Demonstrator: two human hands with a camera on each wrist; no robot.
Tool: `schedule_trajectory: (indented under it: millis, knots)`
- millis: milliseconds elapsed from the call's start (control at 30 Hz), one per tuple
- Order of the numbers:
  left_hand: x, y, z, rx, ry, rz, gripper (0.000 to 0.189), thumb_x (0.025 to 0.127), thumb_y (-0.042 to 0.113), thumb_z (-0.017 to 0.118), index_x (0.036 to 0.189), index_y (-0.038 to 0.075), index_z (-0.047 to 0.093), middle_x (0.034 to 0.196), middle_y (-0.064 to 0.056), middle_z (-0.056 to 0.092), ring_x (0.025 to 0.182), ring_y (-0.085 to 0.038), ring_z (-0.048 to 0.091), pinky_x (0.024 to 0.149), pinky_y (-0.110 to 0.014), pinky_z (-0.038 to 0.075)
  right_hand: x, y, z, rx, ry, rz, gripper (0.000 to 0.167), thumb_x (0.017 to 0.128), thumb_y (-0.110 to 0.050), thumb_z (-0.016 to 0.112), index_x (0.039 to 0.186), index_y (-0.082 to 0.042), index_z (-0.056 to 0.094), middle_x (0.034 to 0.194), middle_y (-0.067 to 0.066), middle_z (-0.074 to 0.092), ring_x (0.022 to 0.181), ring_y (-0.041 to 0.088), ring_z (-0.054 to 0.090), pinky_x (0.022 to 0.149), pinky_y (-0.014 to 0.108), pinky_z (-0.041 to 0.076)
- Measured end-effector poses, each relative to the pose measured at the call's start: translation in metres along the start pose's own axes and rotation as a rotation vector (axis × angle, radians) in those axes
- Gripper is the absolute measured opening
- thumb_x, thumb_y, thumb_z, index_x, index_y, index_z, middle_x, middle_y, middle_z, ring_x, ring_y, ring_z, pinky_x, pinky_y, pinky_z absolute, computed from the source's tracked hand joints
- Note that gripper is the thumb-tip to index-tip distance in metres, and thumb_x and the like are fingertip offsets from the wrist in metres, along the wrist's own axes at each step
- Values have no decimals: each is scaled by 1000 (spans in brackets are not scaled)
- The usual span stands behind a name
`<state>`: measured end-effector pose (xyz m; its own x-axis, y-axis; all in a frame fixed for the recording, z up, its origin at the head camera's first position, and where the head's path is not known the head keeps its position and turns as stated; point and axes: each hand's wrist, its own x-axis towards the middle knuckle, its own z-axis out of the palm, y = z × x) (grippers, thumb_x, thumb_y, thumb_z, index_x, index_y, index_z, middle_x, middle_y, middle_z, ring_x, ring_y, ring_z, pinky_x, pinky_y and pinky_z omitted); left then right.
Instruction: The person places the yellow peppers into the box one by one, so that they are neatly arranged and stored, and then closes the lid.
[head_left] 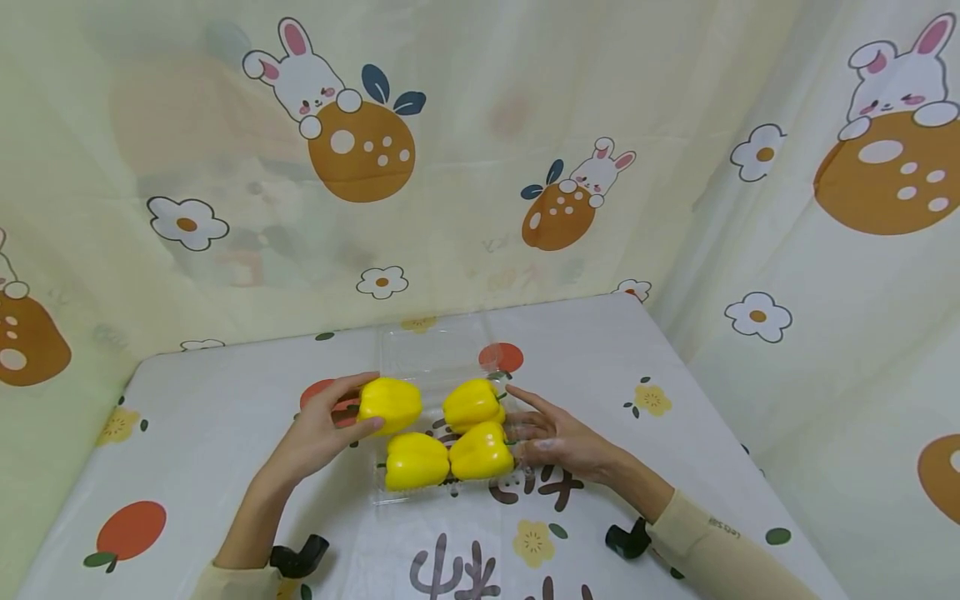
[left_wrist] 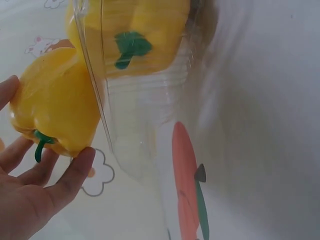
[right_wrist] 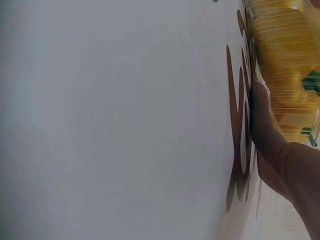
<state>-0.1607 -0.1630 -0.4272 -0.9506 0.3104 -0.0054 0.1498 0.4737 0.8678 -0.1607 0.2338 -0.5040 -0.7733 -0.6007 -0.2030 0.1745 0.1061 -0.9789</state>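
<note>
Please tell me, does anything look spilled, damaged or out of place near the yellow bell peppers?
Nothing looks spilled or damaged. Three yellow bell peppers sit in the clear plastic box; the left hand holds the fourth pepper, so nothing seems odd.

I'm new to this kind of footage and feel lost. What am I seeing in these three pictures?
There is no machine here, just a person's bare hands. The wide picture comes from a camera worn on the head, looking forward and down; the other two come from cameras on the wrists. On the patterned tablecloth lies a clear plastic box, its lid open. The left hand holds a yellow bell pepper; three more peppers sit inside. The right hand touches the box's right side.
</note>
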Motion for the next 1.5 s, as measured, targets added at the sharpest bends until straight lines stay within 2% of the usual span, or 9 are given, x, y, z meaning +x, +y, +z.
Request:
schedule_trajectory:
  millis: [267, 833, 1167, 1500]
  knots:
    - [5, 1, 7, 1, -7, -20, 64, 96, 23, 80, 154, 17, 55, 152, -15, 58, 132, -39, 61, 98, -44, 63, -1, 0, 0, 4, -12, -7, 99, 96, -3, 66, 172, -28, 7, 172, 30, 25, 152, 50, 43, 112, 46, 56]
    - [18, -8, 15, 41, -36, 37, 65, 96, 18, 79, 155, 10, 53, 159, -17, 52, 137, -42, 58, 111, -56, 55, 0, 0, 0, 8, -14, -11, 99, 96, -2, 66, 172, -29, 8, 172, 29, 26, 152, 50, 43, 112, 47, 56]
    - [22, -4, 18, 92, -34, 36, 65, 95, 20, 79, 154, 10, 53, 158, -16, 54, 135, -39, 60, 115, -57, 51, 1, 0, -2, -3, -6, -8, 99, 97, -1, 66, 172, -30, 10, 172, 29, 26, 152, 50, 43, 112, 45, 56]
    - [24, -4, 21, 119, -55, 17, 65, 96, 22, 79, 155, 10, 53, 159, -16, 54, 136, -39, 61, 114, -56, 52, 1, 1, -1, -3, -9, -8, 99, 97, -1, 67, 172, -30, 9, 172, 29, 26, 152, 50, 43, 113, 45, 56]
